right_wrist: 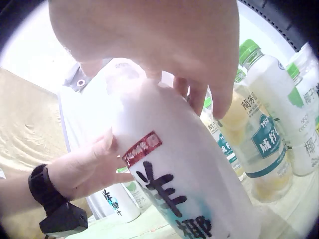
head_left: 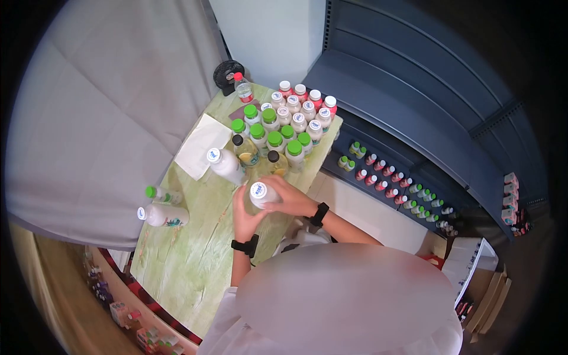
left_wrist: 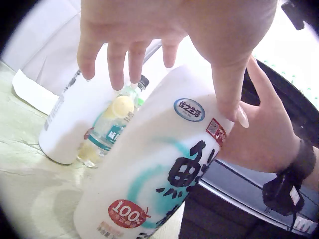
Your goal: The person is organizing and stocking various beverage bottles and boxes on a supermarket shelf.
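A large white bottle with a white cap (head_left: 258,190) is between both hands near the table's edge; its printed side (left_wrist: 164,154) faces the left wrist camera. The left hand (head_left: 246,218) is at its shoulder, thumb against the side and fingers reaching around. From the other side, the right hand (head_left: 293,200) grips the upper part, with fingers (right_wrist: 194,94) behind the bottle in the right wrist view. Just beyond stands another large white bottle (head_left: 228,166), beside a black-capped lemon drink (head_left: 246,151) and a second one (head_left: 276,163).
Rows of green-capped bottles (head_left: 275,141) and white-capped bottles (head_left: 299,123) fill the table's far end. A white sheet (head_left: 203,145) lies left of them. Two bottles, one green-capped (head_left: 163,194) and one white (head_left: 164,215), are at the left edge. Dark shelving (head_left: 378,89) stands right.
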Demonstrator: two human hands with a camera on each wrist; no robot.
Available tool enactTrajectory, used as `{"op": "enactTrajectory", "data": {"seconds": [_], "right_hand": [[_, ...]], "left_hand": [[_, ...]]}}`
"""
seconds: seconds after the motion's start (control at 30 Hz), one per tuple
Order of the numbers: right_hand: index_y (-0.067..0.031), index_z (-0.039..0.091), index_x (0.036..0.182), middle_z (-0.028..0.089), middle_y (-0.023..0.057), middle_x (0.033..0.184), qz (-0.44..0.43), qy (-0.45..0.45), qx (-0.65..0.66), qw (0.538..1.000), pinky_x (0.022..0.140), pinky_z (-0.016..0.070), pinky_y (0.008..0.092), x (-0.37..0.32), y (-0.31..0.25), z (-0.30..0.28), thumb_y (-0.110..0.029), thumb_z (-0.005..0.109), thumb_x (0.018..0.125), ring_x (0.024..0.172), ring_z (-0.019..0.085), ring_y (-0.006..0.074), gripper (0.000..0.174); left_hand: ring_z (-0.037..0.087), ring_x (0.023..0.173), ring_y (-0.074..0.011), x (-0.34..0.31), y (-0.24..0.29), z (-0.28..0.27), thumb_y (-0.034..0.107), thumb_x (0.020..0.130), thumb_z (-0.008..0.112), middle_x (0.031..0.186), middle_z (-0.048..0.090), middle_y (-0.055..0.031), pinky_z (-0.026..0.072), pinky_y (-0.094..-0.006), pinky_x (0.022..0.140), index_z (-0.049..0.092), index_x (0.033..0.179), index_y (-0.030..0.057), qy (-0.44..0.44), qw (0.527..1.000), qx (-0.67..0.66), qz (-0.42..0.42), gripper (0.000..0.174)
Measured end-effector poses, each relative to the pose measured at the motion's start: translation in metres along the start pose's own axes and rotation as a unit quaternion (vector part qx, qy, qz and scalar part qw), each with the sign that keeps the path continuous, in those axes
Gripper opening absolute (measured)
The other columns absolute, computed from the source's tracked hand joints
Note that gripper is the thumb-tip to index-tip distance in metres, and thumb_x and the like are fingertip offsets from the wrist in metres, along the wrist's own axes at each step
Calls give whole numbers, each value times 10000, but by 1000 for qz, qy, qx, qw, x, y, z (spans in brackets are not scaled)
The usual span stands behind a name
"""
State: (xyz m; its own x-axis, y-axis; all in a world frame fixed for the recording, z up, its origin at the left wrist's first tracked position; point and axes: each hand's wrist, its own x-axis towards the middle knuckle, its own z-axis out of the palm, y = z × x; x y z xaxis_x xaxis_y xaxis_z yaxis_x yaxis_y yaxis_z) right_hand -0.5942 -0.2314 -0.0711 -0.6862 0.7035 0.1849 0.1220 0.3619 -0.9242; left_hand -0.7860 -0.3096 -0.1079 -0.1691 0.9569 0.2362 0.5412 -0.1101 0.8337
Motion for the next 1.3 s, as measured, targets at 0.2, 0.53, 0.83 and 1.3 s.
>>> {"op": "enactTrajectory", "data": {"seconds": [0.2, 0.53, 0.83, 1.3], "right_hand": [[-44, 381, 1469, 410, 176, 1400, -4, 52, 27, 998, 1127, 319, 394, -30, 6, 11, -318, 596, 953, 1341, 401, 328, 623], [-60, 408, 1444, 433, 185, 1347, 29, 46, -56, 997, 1093, 364, 406, -22, -11, 9, -356, 745, 816, 1297, 436, 353, 772], [-55, 457, 1360, 452, 173, 1321, 18, 76, -92, 993, 1063, 397, 408, -27, -16, 24, -333, 772, 779, 1256, 476, 356, 717], [-17, 386, 1390, 449, 172, 1377, 50, 97, 64, 992, 1093, 379, 385, -87, 40, -20, -319, 847, 746, 1291, 471, 313, 847]], "left_hand": [[475, 1308, -326, -5, -23, -27, 202, 668, 884, 1383, 505, -205, 362, -423, 1104, 483, 1360, -10, -66, 998, -17, 4, 827], [510, 1263, -306, -8, -9, 17, 124, 701, 828, 1353, 508, -195, 388, -409, 1077, 330, 1403, -7, -58, 991, -103, -61, 870], [491, 1129, -407, -22, 1, 21, 153, 669, 814, 1209, 466, -220, 403, -470, 976, 383, 1389, 0, -38, 999, -8, 6, 853], [497, 1184, -464, -23, 59, 91, 155, 668, 808, 1291, 509, -284, 404, -490, 1017, 407, 1335, -71, -32, 989, 125, 66, 810]]}}
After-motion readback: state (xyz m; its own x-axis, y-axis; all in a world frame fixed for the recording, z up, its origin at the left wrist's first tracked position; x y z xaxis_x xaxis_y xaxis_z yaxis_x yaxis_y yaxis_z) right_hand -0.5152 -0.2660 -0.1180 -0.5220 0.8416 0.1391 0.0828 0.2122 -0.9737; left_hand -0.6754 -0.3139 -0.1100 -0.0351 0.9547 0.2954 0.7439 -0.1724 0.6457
